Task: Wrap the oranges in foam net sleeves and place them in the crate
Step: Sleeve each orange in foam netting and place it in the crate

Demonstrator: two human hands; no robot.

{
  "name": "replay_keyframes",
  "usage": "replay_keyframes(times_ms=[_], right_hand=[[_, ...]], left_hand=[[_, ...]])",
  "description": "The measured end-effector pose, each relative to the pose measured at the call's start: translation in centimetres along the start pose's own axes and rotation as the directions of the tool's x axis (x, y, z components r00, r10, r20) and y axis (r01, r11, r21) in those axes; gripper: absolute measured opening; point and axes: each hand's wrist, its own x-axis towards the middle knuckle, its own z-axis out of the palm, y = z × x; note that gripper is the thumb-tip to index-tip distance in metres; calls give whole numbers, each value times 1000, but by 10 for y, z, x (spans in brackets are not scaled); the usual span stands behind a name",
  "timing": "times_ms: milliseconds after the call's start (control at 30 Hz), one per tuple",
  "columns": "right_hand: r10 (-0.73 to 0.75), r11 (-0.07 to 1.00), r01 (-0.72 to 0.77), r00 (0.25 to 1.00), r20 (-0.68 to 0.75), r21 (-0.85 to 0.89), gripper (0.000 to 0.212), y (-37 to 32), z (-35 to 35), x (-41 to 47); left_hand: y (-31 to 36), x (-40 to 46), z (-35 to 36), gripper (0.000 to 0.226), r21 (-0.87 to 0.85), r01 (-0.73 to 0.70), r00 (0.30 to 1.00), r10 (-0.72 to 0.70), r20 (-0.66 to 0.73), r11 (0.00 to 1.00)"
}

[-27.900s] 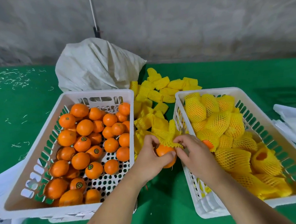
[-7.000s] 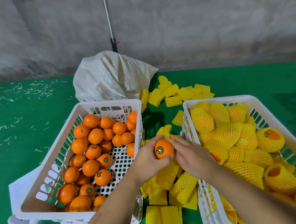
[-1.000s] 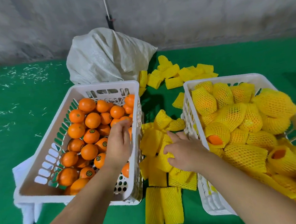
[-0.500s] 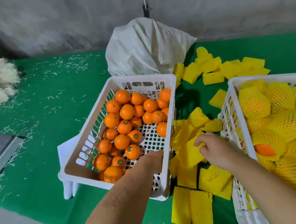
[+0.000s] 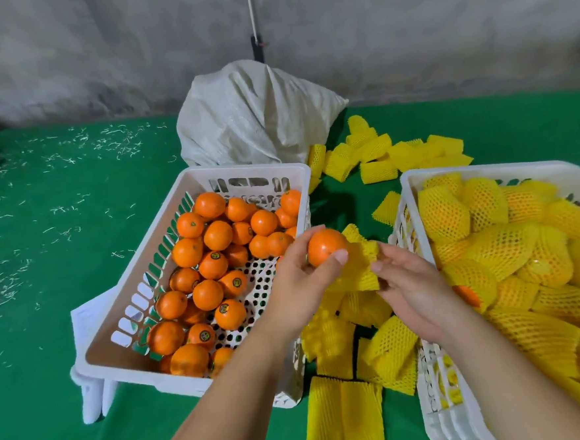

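My left hand (image 5: 299, 281) grips a bare orange (image 5: 325, 245) above the gap between the two crates. Touching it on the right is a yellow foam net sleeve (image 5: 362, 266), which my right hand (image 5: 409, 280) holds. The left white crate (image 5: 154, 260) holds several unwrapped oranges (image 5: 212, 263). The right white crate (image 5: 426, 375) is filled with several oranges wrapped in yellow sleeves (image 5: 503, 246). Loose sleeves (image 5: 355, 339) lie on the green cloth between the crates.
A grey-white sack (image 5: 254, 119) stands behind the left crate. More yellow sleeves (image 5: 390, 154) lie behind the right crate. A white cloth (image 5: 83, 320) sticks out under the left crate. Pale fibre scraps (image 5: 71, 159) are strewn over the green table at the left.
My left hand has come out of the left crate with an orange and risen to the gap. My right hand has lifted a sleeve from the pile up to the orange.
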Motion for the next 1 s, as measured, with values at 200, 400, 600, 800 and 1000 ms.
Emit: replay_keyframes(times_ms=[200, 400, 600, 800, 1000], right_hand=[[80, 997, -79, 995, 54, -7, 36, -5, 3, -6], [-31, 983, 16, 996, -82, -185, 45, -2, 13, -5], [-51, 967, 51, 999, 5, -248, 53, 2, 6, -1], [-297, 876, 210, 944, -143, -434, 36, 9, 2, 3], [-401, 839, 301, 905, -140, -454, 43, 7, 1, 1]], left_hand=[[-11, 0, 28, 55, -225, 233, 969, -206, 138, 946], [-12, 2, 21, 65, -389, 352, 922, -245, 298, 852], [-8, 2, 14, 67, -486, 398, 897, -220, 384, 778], [-12, 3, 18, 65, -334, 428, 874, -291, 389, 840], [-18, 3, 30, 51, -24, 356, 885, -329, 329, 934]])
